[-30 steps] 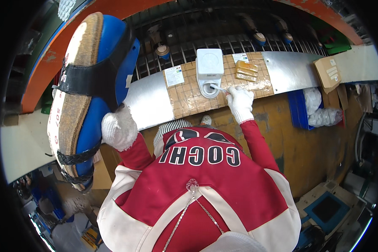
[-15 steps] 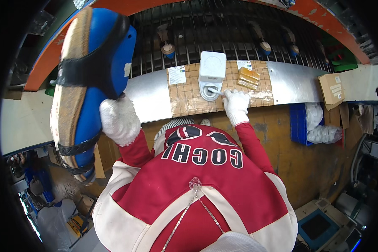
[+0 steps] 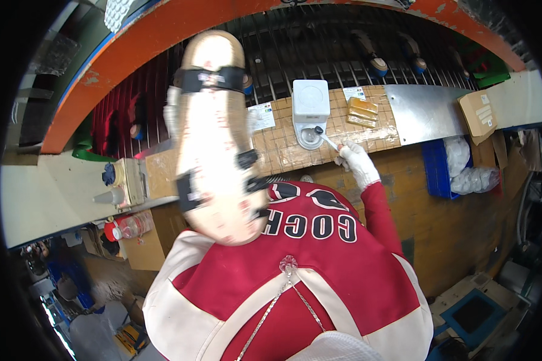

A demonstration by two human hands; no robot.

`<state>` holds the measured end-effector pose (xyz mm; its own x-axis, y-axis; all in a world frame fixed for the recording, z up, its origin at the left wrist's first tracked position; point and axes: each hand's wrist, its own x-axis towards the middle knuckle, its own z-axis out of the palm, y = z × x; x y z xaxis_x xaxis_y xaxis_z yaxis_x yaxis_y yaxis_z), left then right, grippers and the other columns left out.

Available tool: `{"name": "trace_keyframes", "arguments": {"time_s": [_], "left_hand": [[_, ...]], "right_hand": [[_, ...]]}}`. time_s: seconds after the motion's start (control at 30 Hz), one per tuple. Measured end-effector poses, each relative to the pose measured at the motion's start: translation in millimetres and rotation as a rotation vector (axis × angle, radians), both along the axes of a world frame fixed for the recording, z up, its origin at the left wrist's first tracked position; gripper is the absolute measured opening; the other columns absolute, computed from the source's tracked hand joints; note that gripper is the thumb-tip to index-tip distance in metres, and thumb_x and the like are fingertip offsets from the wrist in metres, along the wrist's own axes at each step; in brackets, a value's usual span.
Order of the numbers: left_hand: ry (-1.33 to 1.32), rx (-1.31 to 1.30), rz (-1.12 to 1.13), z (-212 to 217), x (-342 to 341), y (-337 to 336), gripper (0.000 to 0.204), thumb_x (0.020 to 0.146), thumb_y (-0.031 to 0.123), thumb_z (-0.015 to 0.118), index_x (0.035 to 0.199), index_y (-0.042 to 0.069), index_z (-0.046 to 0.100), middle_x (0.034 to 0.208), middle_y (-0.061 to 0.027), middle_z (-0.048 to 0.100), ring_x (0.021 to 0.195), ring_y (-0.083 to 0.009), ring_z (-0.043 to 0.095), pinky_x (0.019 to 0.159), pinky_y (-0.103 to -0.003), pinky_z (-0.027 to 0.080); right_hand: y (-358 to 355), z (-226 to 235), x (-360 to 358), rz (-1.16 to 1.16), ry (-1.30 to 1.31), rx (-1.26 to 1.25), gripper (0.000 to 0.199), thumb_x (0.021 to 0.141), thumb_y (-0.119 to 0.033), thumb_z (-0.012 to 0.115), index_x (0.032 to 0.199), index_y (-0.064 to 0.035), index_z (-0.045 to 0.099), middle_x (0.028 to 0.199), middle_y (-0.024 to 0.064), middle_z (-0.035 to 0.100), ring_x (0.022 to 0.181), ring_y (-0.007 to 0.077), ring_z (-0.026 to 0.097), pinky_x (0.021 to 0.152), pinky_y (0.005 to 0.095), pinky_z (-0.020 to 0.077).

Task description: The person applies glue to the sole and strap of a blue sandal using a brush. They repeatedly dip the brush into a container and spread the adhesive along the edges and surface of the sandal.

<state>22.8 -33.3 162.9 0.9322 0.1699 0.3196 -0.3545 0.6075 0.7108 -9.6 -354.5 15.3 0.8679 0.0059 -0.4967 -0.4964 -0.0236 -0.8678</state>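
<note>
A sandal [image 3: 214, 150] on a shoe last, somewhat blurred, is held up at centre left. Its beige underside with red marks faces me, and black straps wrap over its edges. My left hand [image 3: 171, 114], in a white glove, grips it from behind and is mostly hidden. In my gloved right hand [image 3: 358, 163] is a small brush [image 3: 328, 140] with a white handle and a dark tip. The tip is over the round cup [image 3: 309, 138] at the foot of a white dispenser [image 3: 311, 102]. The dispenser stands on the cardboard-covered bench [image 3: 277, 147].
Amber blocks [image 3: 362, 113] lie right of the dispenser. Beyond the bench run metal bars [image 3: 319, 42] carrying other shoes on lasts [image 3: 377, 65] under an orange frame [image 3: 90, 78]. A cardboard box [image 3: 477, 117] and a blue crate [image 3: 438, 168] stand at right; a plastic bottle [image 3: 132, 225] at left.
The sandal has swung right and turned, so its underside shows instead of the blue last. My right hand has drawn back slightly to the right, and the brush tip has lifted to the cup's edge.
</note>
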Motion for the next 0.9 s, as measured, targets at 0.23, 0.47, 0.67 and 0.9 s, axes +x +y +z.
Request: {"name": "trace_keyframes", "arguments": {"time_s": [0.23, 0.47, 0.67, 0.9], "left_hand": [[-0.112, 0.414, 0.139, -46, 54, -30, 0.039, 0.100, 0.017, 0.056, 0.138, 0.007, 0.052, 0.133, -0.0192, 0.056, 0.110, -0.0277, 0.062, 0.092, -0.042, 0.053], [-0.531, 0.809, 0.419, -19, 64, -53, 0.064, 0.086, 0.012, 0.070, 0.145, 0.017, 0.045, 0.146, -0.0214, 0.047, 0.127, -0.0445, 0.053, 0.106, -0.058, 0.041], [-0.908, 1.066, 0.810, 8, 46, -55, 0.054, 0.083, 0.014, 0.070, 0.133, 0.020, 0.050, 0.137, -0.0214, 0.051, 0.125, -0.0448, 0.054, 0.104, -0.066, 0.039], [-0.976, 1.061, 0.767, 9, 36, -56, 0.048, 0.080, 0.018, 0.073, 0.124, 0.026, 0.055, 0.129, -0.0168, 0.054, 0.120, -0.0431, 0.057, 0.102, -0.066, 0.041]], "right_hand": [[13, 119, 17, -0.263, -0.893, -0.781, 0.016, 0.080, -0.002, 0.077, 0.094, 0.0002, 0.072, 0.085, 0.0045, 0.068, 0.074, 0.0149, 0.061, 0.064, 0.0264, 0.0475], [41, 235, -13, -0.182, -1.226, -0.573, 0.025, 0.076, 0.008, 0.075, 0.099, -0.0013, 0.076, 0.094, 0.0097, 0.070, 0.083, 0.0167, 0.065, 0.070, 0.0273, 0.0514], [66, 212, -26, -0.152, -0.847, -0.163, 0.017, 0.085, -0.001, 0.075, 0.102, 0.0032, 0.074, 0.100, 0.0073, 0.065, 0.088, 0.0126, 0.060, 0.075, 0.0246, 0.0476], [60, 207, -1, -0.227, -0.988, -0.322, 0.019, 0.084, -0.007, 0.079, 0.101, 0.0009, 0.075, 0.098, 0.0062, 0.064, 0.088, 0.0146, 0.060, 0.076, 0.0262, 0.0468]]}}
